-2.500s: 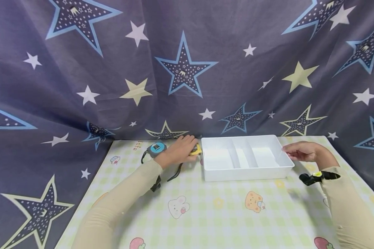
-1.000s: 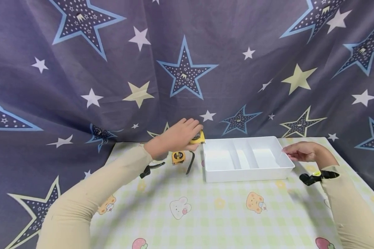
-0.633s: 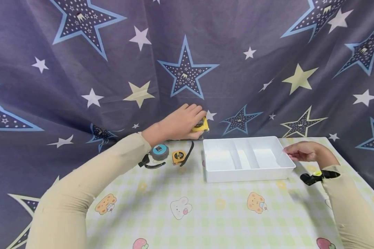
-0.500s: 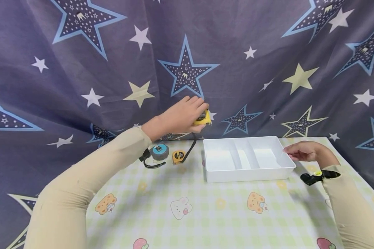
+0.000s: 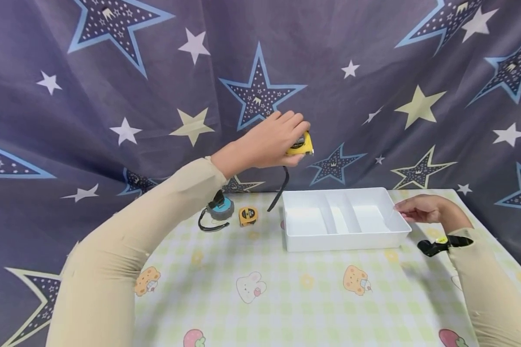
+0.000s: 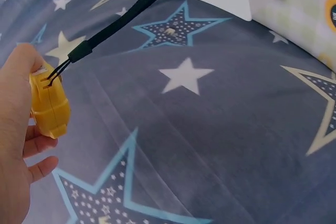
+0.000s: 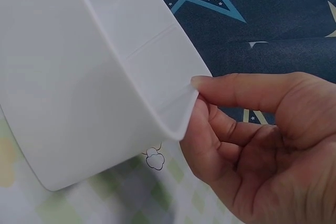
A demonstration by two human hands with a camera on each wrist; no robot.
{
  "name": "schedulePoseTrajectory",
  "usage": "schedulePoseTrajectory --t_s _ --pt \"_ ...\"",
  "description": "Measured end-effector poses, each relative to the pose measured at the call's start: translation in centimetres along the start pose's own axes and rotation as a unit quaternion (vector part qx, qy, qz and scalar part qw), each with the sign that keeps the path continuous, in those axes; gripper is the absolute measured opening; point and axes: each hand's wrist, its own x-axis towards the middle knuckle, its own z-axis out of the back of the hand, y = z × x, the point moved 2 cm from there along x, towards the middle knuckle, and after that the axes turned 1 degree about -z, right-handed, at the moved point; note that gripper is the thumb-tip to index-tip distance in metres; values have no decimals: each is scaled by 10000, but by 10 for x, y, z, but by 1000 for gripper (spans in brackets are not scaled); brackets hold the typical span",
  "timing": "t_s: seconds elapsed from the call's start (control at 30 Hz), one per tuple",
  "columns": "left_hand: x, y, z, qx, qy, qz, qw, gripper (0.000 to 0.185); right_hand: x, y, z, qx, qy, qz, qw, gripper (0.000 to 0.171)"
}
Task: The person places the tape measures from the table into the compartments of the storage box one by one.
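Observation:
My left hand [image 5: 272,140] grips a yellow tape measure [image 5: 301,144], held up in front of the curtain and above the far edge of the table. A black wrist strap [image 5: 280,189] hangs from it; the left wrist view shows the strap tied to the yellow case [image 6: 51,103]. My right hand [image 5: 422,208] pinches the right end wall of a white divided tray [image 5: 347,240] between thumb and fingers. In the right wrist view the thumb lies over the tray's rim [image 7: 167,129]. The tray stands on the table, its compartments bare.
Left of the tray lie a small orange tape measure [image 5: 248,216] and a round grey-and-blue tape measure [image 5: 221,209] with a black strap, partly behind my left wrist. A checked cloth [image 5: 304,308] covers the table. A star-patterned curtain [image 5: 330,38] hangs right behind it.
My left hand has lifted the yellow tape measure off the table, then up and to the right. Its strap has swung clear of the orange tape measure. My right hand stays at the tray.

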Motion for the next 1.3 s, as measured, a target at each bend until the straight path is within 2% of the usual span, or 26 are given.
schedulePoseTrajectory --t_s 0.33,1.0,1.3 --pt "38 -17 -1 -30 195 -128 9997 59 0 1 1 32 -17 -10 10000 34" --pt "114 -60 -22 124 62 -254 9996 63 2 0 4 -118 -24 -36 9999 30" --pt "139 -79 -21 255 -78 -327 9991 61 3 0 6 -129 -117 -144 9997 29"
